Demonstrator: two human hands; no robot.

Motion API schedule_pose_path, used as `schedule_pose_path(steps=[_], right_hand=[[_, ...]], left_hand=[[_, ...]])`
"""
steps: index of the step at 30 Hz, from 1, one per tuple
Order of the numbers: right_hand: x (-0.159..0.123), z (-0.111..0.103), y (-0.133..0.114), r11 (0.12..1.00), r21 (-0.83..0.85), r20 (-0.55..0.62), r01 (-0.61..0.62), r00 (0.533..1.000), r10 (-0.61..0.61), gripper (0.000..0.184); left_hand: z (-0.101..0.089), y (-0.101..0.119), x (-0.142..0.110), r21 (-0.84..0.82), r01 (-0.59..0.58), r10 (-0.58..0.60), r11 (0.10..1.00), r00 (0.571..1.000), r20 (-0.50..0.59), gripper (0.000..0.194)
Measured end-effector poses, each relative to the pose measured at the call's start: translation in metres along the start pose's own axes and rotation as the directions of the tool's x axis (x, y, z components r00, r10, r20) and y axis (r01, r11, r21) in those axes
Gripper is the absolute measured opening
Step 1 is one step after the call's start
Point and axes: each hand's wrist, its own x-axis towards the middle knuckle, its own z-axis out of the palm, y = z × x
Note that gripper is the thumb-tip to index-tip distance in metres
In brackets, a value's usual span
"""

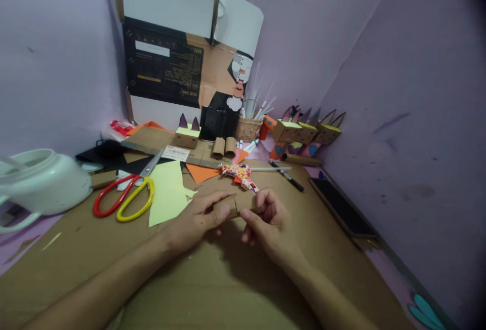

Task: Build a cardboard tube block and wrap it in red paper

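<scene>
Between my two hands is a small brown cardboard piece (243, 203) with a dark seam or crease running across its middle. My left hand (207, 213) pinches its left end, thumb on the near face. At the right end, my right hand (268, 221) grips it with thumb and curled fingers. The piece is raised over the cardboard sheet on the table (182, 279), and a shadow falls below it. Just beyond my hands lies a glue gun (239, 172) with a colourful pattern and a clear glue stick (271, 169) at its back.
Red-and-yellow scissors (140, 188) and yellow paper (165, 191) lie to the left, near a white teapot (49, 183). Behind stand a cardboard animal head (188, 136), cardboard rolls (224, 148), a basket (248, 128) and more animal figures (290, 130). A marker (288, 177) and dark tablet-like slab (343, 207) are right.
</scene>
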Motion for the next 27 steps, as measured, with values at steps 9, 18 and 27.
schedule_pose_path(steps=[9,18,27], right_hand=[[-0.0002,-0.0011,0.0026,0.985,-0.143,-0.110,0.092,0.988,-0.108,0.019],[0.0019,0.0045,-0.0025,0.999,0.042,-0.204,0.016,0.979,-0.007,0.035],[-0.0019,0.0064,-0.0006,0.997,0.051,-0.220,0.059,0.974,-0.047,0.048]], left_hand=[[0.0043,-0.0042,-0.0015,0.135,-0.076,0.093,0.988,0.988,-0.122,0.042],[0.0046,-0.0088,-0.0013,0.323,-0.143,0.194,0.935,0.972,-0.131,0.045],[0.0099,-0.0035,-0.0030,0.358,-0.151,0.214,0.921,0.967,-0.142,0.046]])
